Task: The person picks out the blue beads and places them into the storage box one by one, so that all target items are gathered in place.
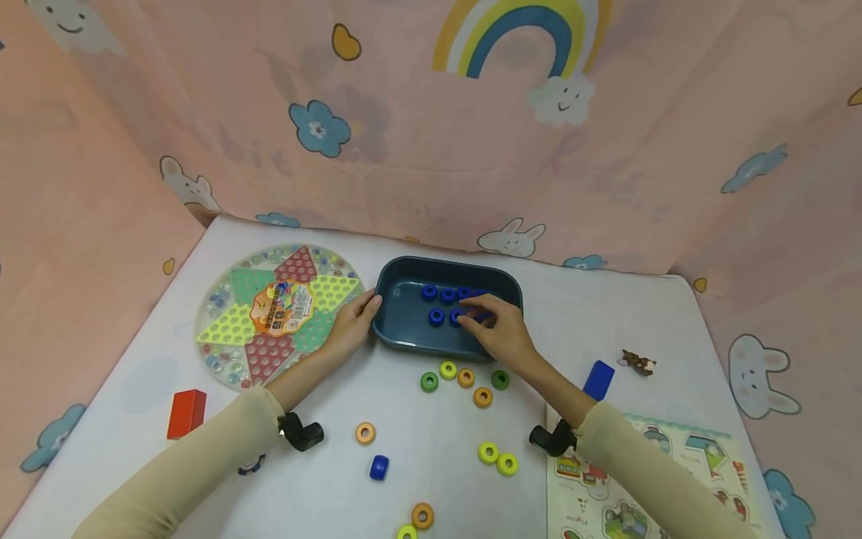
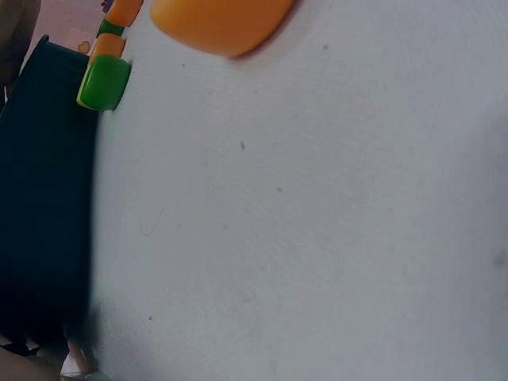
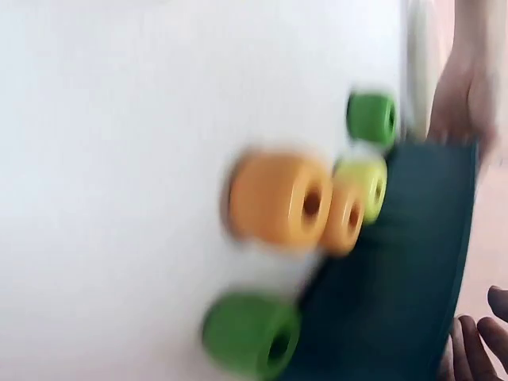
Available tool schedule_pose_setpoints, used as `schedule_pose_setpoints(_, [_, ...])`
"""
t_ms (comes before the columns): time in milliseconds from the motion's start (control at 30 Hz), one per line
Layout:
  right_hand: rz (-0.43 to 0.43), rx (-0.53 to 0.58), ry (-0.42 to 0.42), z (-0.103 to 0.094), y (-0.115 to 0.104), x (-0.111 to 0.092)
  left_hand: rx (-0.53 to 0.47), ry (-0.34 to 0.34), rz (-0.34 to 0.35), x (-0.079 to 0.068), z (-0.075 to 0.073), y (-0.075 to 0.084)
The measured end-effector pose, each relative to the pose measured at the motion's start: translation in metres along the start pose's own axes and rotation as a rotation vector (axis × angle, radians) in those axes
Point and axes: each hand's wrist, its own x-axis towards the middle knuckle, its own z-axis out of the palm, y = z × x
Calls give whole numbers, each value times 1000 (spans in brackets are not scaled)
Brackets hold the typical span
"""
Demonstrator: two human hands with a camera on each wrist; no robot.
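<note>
A dark teal tray (image 1: 431, 346) stands near the back of the white table, with several blue ring beads (image 1: 436, 317) inside in two rough rows. My left hand (image 1: 355, 320) grips the tray's left end, thumb at the rim. Over the tray's right part, my right hand (image 1: 501, 329) reaches down, thumb and index finger at either side of a blue bead (image 1: 455, 317). That hand partly covers the beads behind it. In the right wrist view, its curved fingers (image 3: 470, 349) show beyond the tray wall (image 3: 389, 270).
In front of the tray lie green (image 1: 429, 382), yellow (image 1: 488, 452) and orange beads (image 1: 483, 397), plus a blue one (image 1: 379, 468). A round star-patterned game board (image 1: 269, 352) is at left, near a red block (image 1: 186, 414). At right are a blue block (image 1: 598, 380), small figure (image 1: 637, 363) and picture board (image 1: 626, 516).
</note>
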Motion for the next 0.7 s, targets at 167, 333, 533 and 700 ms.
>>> schedule_pose_setpoints(167, [-63, 41, -66, 18, -21, -20, -3, -3, -14, 0, 0, 1])
schedule_pose_setpoints(333, [-156, 48, -81, 34, -35, -38, -1, 3, -29, 1, 2, 0])
schedule_pose_setpoints(533, [-165, 48, -215, 50, -48, -56, -3, 3, -25, 0, 1, -1])
schedule_pose_setpoints(700, [-114, 41, -401, 71, -57, -75, -8, -6, -21, 0, 1, -1])
